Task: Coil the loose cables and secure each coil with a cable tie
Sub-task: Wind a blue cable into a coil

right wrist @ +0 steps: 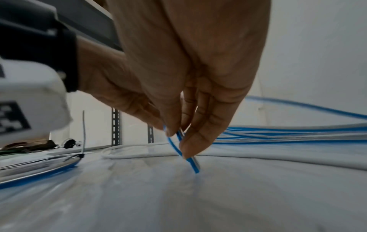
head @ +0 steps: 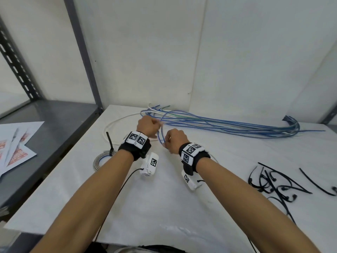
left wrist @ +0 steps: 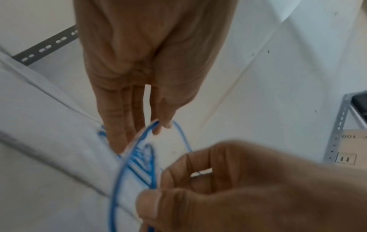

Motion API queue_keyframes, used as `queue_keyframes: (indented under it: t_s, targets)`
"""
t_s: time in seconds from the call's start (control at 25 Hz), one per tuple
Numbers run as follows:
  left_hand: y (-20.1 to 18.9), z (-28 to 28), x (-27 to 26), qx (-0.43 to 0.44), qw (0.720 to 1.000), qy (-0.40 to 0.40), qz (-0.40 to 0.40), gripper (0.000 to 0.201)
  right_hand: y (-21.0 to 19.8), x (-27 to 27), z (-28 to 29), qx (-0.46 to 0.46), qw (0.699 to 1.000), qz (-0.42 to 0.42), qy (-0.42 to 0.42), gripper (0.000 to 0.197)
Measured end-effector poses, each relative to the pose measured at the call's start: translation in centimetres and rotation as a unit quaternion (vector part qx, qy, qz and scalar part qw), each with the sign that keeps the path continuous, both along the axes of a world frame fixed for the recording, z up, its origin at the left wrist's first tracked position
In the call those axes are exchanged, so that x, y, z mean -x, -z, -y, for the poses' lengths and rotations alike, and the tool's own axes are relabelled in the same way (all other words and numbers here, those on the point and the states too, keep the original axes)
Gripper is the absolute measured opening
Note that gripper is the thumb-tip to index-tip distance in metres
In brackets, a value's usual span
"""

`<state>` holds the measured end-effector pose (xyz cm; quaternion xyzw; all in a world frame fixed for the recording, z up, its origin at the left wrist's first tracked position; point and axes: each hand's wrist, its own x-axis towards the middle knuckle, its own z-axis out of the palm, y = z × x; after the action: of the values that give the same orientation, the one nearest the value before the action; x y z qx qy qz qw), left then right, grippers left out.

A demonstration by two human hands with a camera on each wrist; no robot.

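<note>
We have a blue cable (head: 161, 133) between our hands, lifted just above the middle of the bench (head: 164, 207), bent into a first loop or two and not yet a full coil. It is thin, blue with a pale stripe, and springy enough to hold an open curve. Our right hand (head: 174, 141) pinches the near side of the loop with thumb and fingers; our left hand (head: 147, 126) pinches the far side. One finished coil (head: 102, 159), cinched with a black tie, lies near the left edge, so we judge the job barely begun: a long bundle of loose cables (head: 228, 123) stretches along the back edge towards the right corner, a white cable (head: 116, 125) curves behind our left hand, and spare cable ties (head: 273, 181) lie scattered by the right edge.
</note>
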<state>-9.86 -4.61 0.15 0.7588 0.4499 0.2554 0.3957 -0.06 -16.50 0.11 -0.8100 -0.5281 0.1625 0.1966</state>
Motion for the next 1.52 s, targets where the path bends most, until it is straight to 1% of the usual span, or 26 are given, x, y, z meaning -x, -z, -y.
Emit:
queue_keyframes:
  t_s: [0.04, 0.08, 0.12, 0.16, 0.24, 0.32, 0.36, 0.4, 0.44, 0.48, 0.56, 0.6, 0.68, 0.76, 0.84, 0.92, 0.96, 1.08, 1.12, 1.16, 1.28, 1.36, 1.4, 1.44, 1.52]
  targets:
    - [-1.0, 0.1, 0.0, -0.045, 0.998, -0.02, 0.034, 0.02, -0.1, -0.5, 0.4, -0.015, 0.999, -0.011, 0.028, 0.027]
    - [-2.3, 0.3, 0.1, -0.092, 0.993, -0.03, 0.067, 0.018, -0.2, -1.2, 0.6, -0.043, 0.996, -0.029, 0.068, 0.038]
    - [-3.7, 0.7, -0.1, -0.12, 0.986, -0.021, 0.111, 0.016, -0.5, -2.1, 0.8, -0.086, 0.988, -0.052, 0.114, 0.051]
    - [-5.2, 1.6, -0.1, -0.116, 0.979, 0.004, 0.165, 0.015, -0.7, -3.0, 1.2, -0.138, 0.974, -0.077, 0.161, 0.061]
    - [-7.6, 3.1, -0.3, -0.082, 0.964, 0.063, 0.243, 0.014, -1.5, -5.3, 2.2, -0.249, 0.93, -0.119, 0.244, 0.064]
    - [-8.8, 4.5, -0.3, -0.053, 0.95, 0.111, 0.288, 0.017, -1.7, -8.0, 3.6, -0.318, 0.878, -0.152, 0.323, 0.067]
    - [-9.1, 5.1, -0.4, -0.044, 0.944, 0.132, 0.299, 0.02, -1.6, -9.5, 4.7, -0.326, 0.862, -0.162, 0.352, 0.075]
    - [-9.4, 5.7, -0.4, -0.039, 0.94, 0.148, 0.305, 0.021, -1.2, -11.1, 5.5, -0.312, 0.859, -0.164, 0.372, 0.083]
    - [-9.6, 6.2, -0.6, -0.035, 0.936, 0.164, 0.31, 0.022, -0.9, -12.4, 6.4, -0.276, 0.867, -0.157, 0.385, 0.087]
    - [-9.8, 6.6, -0.6, -0.027, 0.932, 0.176, 0.315, 0.023, -0.3, -13.8, 7.0, -0.227, 0.88, -0.14, 0.393, 0.084]
    - [-10.3, 7.5, -0.6, -0.012, 0.919, 0.198, 0.34, 0.023, 0.7, -16.0, 7.6, -0.143, 0.907, -0.106, 0.383, 0.071]
    - [-10.5, 7.8, -0.5, -0.003, 0.91, 0.206, 0.36, 0.022, 1.1, -16.7, 7.8, -0.129, 0.913, -0.097, 0.374, 0.065]
    - [-11.0, 8.4, -0.2, 0.014, 0.889, 0.216, 0.404, 0.021, 1.8, -17.9, 8.2, -0.124, 0.921, -0.081, 0.359, 0.054]
    - [-11.2, 9.0, 0.1, 0.027, 0.875, 0.223, 0.429, 0.022, 1.7, -18.3, 8.8, -0.137, 0.922, -0.062, 0.357, 0.044]
    - [-10.9, 9.5, 0.0, 0.032, 0.873, 0.229, 0.429, 0.021, 0.8, -18.7, 9.2, -0.197, 0.905, -0.049, 0.374, 0.03]
    - [-9.9, 9.7, -0.8, 0.032, 0.881, 0.227, 0.414, 0.02, -0.6, -18.9, 9.0, -0.271, 0.879, -0.064, 0.387, 0.032]
    - [-9.4, 9.8, -1.2, 0.035, 0.886, 0.224, 0.405, 0.019, -1.6, -19.1, 8.7, -0.31, 0.866, -0.086, 0.384, 0.033]
    - [-7.8, 9.9, -2.5, 0.054, 0.897, 0.209, 0.386, 0.019, -5.3, -18.6, 7.7, -0.425, 0.81, -0.233, 0.33, 0.035]
    - [-7.5, 9.9, -2.8, 0.06, 0.9, 0.202, 0.381, 0.019, -6.7, -18.2, 7.5, -0.448, 0.791, -0.281, 0.308, 0.034]
    - [-7.3, 9.9, -3.0, 0.068, 0.902, 0.195, 0.38, 0.021, -8.3, -17.6, 7.4, -0.462, 0.779, -0.315, 0.284, 0.035]
    - [-7.1, 9.4, -3.3, 0.087, 0.901, 0.179, 0.386, 0.023, -12.8, -15.8, 7.7, -0.502, 0.747, -0.377, 0.22, 0.037]
    - [-7.2, 9.3, -3.2, 0.089, 0.898, 0.172, 0.396, 0.022, -15.0, -15.0, 7.8, -0.53, 0.716, -0.413, 0.188, 0.036]
    - [-7.3, 9.3, -3.2, 0.09, 0.896, 0.17, 0.401, 0.021, -15.8, -14.7, 7.9, -0.539, 0.707, -0.422, 0.178, 0.034]
    - [-7.4, 9.3, -3.0, 0.089, 0.894, 0.169, 0.406, 0.02, -16.3, -14.4, 7.7, -0.543, 0.707, -0.42, 0.171, 0.034]
    - [-7.5, 9.5, -2.9, 0.088, 0.893, 0.168, 0.409, 0.02, -16.3, -13.8, 7.7, -0.536, 0.732, -0.388, 0.163, 0.033]
